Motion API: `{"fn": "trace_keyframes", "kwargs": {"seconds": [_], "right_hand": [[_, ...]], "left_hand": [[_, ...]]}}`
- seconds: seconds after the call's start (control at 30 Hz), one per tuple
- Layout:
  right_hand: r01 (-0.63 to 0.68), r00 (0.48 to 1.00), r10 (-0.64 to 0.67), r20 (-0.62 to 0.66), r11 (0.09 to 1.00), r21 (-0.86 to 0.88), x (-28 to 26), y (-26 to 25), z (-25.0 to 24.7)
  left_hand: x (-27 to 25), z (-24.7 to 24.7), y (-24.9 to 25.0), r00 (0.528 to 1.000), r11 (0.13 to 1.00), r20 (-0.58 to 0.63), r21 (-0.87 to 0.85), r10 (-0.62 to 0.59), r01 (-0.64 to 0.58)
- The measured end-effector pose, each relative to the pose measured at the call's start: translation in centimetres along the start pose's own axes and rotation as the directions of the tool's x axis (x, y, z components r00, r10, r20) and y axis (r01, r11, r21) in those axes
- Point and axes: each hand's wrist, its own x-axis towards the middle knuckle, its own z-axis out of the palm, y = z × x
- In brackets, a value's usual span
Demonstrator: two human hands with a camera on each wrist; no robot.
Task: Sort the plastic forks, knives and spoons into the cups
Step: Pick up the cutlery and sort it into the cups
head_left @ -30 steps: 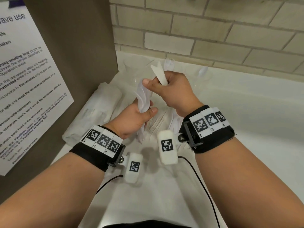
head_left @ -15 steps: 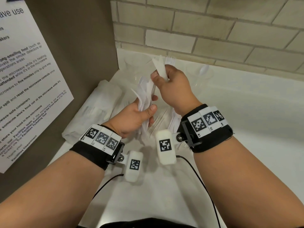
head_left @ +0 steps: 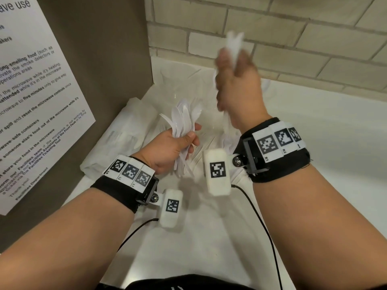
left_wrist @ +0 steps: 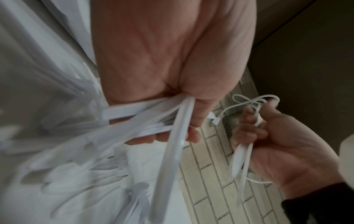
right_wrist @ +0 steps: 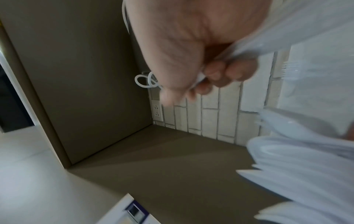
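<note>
My left hand (head_left: 187, 140) grips a bundle of white plastic spoons and forks (head_left: 184, 120) upright over the counter; the left wrist view shows the fingers (left_wrist: 193, 121) curled round the handles (left_wrist: 145, 119). My right hand (head_left: 232, 65) is raised near the brick wall and pinches two white plastic pieces (head_left: 234, 45), blurred by motion; those pieces (left_wrist: 241, 156) also show in the left wrist view. Faint clear cups (head_left: 180, 82) stand at the back of the counter, and one by the wall (head_left: 269, 88) holds white cutlery. More loose cutlery (head_left: 206, 146) lies under my hands.
A brown side panel with a paper notice (head_left: 31, 97) closes off the left. A white wrapped packet (head_left: 125, 130) lies against it. The brick wall (head_left: 314, 42) runs behind the white counter (head_left: 335, 139). A wall socket (right_wrist: 157, 110) and a looped white cable (right_wrist: 145, 81) sit in the corner.
My right hand has lifted up and back from the bundle toward the wall, carrying its white pieces. The left hand has kept its grip and barely moved.
</note>
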Motion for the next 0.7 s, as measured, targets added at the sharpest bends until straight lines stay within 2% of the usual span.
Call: {"fn": "trace_keyframes", "kwargs": {"seconds": [0.07, 0.1, 0.23, 0.37, 0.47, 0.7], "right_hand": [[0.051, 0.980, 0.009, 0.200, 0.956, -0.289, -0.5, 1.0, 0.4], [0.078, 0.967, 0.017, 0.253, 0.929, -0.363, -0.8, 1.5, 0.5], [0.101, 0.941, 0.079, 0.329, 0.862, -0.497, -1.1, 2.6, 0.9], [0.106, 0.934, 0.100, 0.342, 0.838, -0.536, -1.1, 3.0, 1.3], [0.063, 0.932, 0.120, 0.342, 0.876, -0.479, -1.0, 2.7, 1.2], [-0.027, 0.992, 0.059, 0.112, 0.963, -0.267, -0.8, 2.5, 1.4]], "left_hand": [[0.1, 0.1, 0.2, 1.000, 1.000, -0.007, -0.017, 0.001, -0.001], [0.1, 0.2, 0.2, 1.000, 1.000, -0.001, -0.017, -0.001, 0.001], [0.2, 0.2, 0.3, 1.000, 1.000, -0.007, 0.018, -0.024, 0.024], [0.3, -0.1, 0.1, 1.000, 0.992, 0.020, 0.124, 0.006, -0.008], [0.2, 0.0, 0.0, 1.000, 0.991, 0.001, 0.136, 0.007, -0.007], [0.1, -0.1, 0.4, 1.000, 1.000, -0.017, -0.025, 0.009, -0.009]]}}
